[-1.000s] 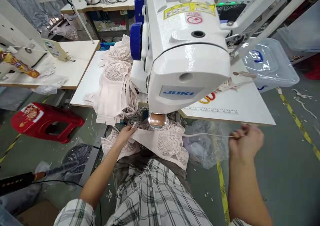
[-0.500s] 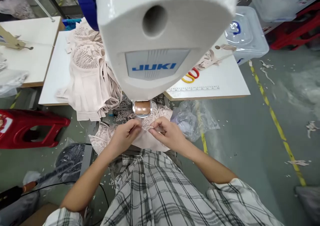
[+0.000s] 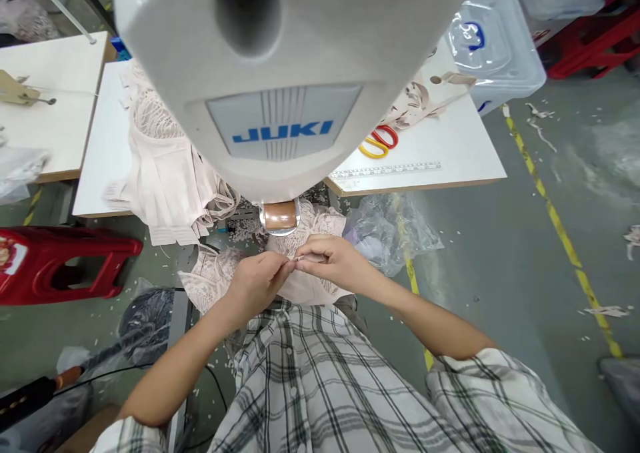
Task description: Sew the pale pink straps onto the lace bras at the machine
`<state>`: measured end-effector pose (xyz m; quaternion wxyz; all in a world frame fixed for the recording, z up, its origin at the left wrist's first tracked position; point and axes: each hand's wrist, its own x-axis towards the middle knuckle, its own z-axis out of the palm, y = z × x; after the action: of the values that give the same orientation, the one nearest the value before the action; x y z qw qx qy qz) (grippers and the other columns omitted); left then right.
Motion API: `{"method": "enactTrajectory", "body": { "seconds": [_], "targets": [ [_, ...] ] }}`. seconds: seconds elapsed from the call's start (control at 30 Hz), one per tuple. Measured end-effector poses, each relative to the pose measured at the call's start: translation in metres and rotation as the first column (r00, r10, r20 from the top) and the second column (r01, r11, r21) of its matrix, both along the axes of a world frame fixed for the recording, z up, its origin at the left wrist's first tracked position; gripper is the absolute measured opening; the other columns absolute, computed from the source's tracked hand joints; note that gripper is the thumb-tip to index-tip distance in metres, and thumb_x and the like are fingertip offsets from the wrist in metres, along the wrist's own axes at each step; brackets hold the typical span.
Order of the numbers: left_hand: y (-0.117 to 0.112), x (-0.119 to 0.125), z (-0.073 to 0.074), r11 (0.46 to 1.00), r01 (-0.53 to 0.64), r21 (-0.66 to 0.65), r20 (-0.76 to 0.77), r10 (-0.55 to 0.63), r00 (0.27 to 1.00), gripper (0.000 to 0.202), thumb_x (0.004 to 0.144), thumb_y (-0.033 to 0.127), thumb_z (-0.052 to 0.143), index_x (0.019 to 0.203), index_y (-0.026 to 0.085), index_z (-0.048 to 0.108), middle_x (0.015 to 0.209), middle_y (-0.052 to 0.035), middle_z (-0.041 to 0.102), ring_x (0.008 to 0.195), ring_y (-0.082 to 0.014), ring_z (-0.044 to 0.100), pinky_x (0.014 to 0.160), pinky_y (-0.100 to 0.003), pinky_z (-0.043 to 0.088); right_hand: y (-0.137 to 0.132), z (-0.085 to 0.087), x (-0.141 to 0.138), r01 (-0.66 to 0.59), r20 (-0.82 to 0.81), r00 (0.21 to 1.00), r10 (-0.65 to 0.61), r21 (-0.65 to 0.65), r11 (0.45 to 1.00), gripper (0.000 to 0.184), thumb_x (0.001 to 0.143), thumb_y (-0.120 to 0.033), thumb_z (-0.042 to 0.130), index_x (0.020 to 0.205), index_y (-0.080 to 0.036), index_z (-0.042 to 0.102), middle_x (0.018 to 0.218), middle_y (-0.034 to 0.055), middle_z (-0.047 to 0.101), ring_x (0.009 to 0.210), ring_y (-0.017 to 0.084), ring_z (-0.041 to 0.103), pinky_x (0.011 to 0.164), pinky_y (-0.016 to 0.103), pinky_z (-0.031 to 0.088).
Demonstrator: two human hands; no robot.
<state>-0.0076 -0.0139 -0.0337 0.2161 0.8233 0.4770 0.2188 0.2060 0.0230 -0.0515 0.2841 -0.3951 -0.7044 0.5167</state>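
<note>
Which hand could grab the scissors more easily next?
Probably the right hand: the scissors lie on the table on its side, while the left hand is farther away. Both look busy, though.

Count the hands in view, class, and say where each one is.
2: the left hand and the right hand, close together over the pale garment below the sewing machine head. Any behind that head would be hidden.

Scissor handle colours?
Scissor handles: one red, one yellow; best seen in the head view.
</note>
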Motion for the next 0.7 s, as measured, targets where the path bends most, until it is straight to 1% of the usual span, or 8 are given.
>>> {"method": "enactTrajectory", "body": {
  "seconds": [0.1,0.17,0.23,0.27,0.37,0.43,0.53,0.7],
  "targets": [
    [0.003,-0.01,0.005,0.99,0.013,-0.141,0.053,-0.006,0.999,0.026,0.101,0.028,0.044,0.105,0.019,0.067,0.092,-0.0052,0.074,0.08,-0.0157,0.068,0.068,-0.024,0.048,0.007,-0.004,0.007,0.161,-0.214,0.952,-0.217,-0.25,0.955,0.018,0.086,-0.039,0.068,0.086,-0.022,0.072,0.08,0.0004,0.068,0.071,0.014,0.059,0.068,0.028,0.046],
    [0.004,-0.016,0.01,0.98,0.001,-0.198,0.055,0.01,0.998,0.026,0.1,0.027,0.044,0.115,0.021,0.064,0.104,-0.0059,0.074,0.089,-0.017,0.069,0.074,-0.025,0.05,0.007,-0.005,0.008,0.143,-0.239,0.948,-0.209,-0.268,0.953,0.018,0.085,-0.04,0.069,0.086,-0.022,0.072,0.077,-0.0002,0.066,0.069,0.014,0.058,0.067,0.029,0.047],
    [0.003,-0.019,0.016,0.974,-0.024,-0.225,0.022,0.03,0.999,0.022,0.099,0.028,0.046,0.111,0.021,0.063,0.1,-0.005,0.073,0.083,-0.0168,0.069,0.071,-0.025,0.05,0.004,-0.002,0.005,-0.021,-0.169,0.986,0.001,-0.113,0.993,0.013,0.086,-0.035,0.069,0.086,-0.022,0.074,0.078,0.001,0.065,0.072,0.014,0.059,0.069,0.029,0.047],
    [0.002,-0.019,0.018,0.971,-0.031,-0.237,-0.002,0.031,1.0,0.019,0.098,0.028,0.046,0.106,0.021,0.062,0.094,-0.0038,0.072,0.078,-0.016,0.068,0.068,-0.025,0.048,0.002,0.0,0.002,-0.108,-0.121,0.987,0.108,0.002,0.994,0.011,0.087,-0.032,0.068,0.086,-0.022,0.074,0.085,0.0032,0.066,0.079,0.016,0.06,0.072,0.03,0.048],
    [0.001,-0.015,0.026,0.974,-0.029,-0.227,-0.046,0.02,0.999,0.016,0.098,0.029,0.047,0.094,0.021,0.06,0.08,0.0,0.068,0.066,-0.0132,0.062,0.06,-0.023,0.043,-0.003,0.006,-0.008,-0.241,-0.027,0.965,0.26,0.297,0.924,0.01,0.09,-0.025,0.064,0.091,-0.022,0.074,0.106,0.0084,0.065,0.102,0.02,0.061,0.082,0.032,0.049],
    [0.001,-0.013,0.029,0.977,-0.026,-0.213,-0.042,0.018,0.999,0.015,0.097,0.026,0.048,0.091,0.021,0.061,0.078,0.0012,0.067,0.065,-0.0125,0.061,0.06,-0.023,0.041,-0.004,0.007,-0.012,-0.311,0.013,0.945,0.327,0.352,0.883,0.011,0.093,-0.022,0.06,0.095,-0.021,0.071,0.103,0.0067,0.067,0.097,0.017,0.062,0.079,0.029,0.05],
    [0.001,-0.013,0.034,0.971,-0.035,-0.235,0.006,0.038,0.999,0.015,0.096,0.026,0.051,0.091,0.021,0.064,0.08,0.0005,0.068,0.07,-0.0133,0.062,0.063,-0.023,0.043,-0.005,0.005,-0.013,-0.349,0.065,0.932,0.357,0.423,0.836,0.014,0.095,-0.019,0.053,0.094,-0.02,0.067,0.09,0.0035,0.068,0.082,0.015,0.063,0.069,0.027,0.048],
    [-0.001,-0.013,0.041,0.959,-0.068,-0.275,0.091,0.096,0.991,0.013,0.094,0.029,0.056,0.096,0.023,0.068,0.089,-0.001,0.069,0.079,-0.0153,0.063,0.07,-0.025,0.047,-0.011,-0.001,-0.016,-0.202,0.063,0.974,0.216,0.664,0.72,0.017,0.096,-0.018,0.047,0.096,-0.02,0.064,0.096,0.0078,0.071,0.086,0.017,0.064,0.074,0.03,0.052]
  ]
}}
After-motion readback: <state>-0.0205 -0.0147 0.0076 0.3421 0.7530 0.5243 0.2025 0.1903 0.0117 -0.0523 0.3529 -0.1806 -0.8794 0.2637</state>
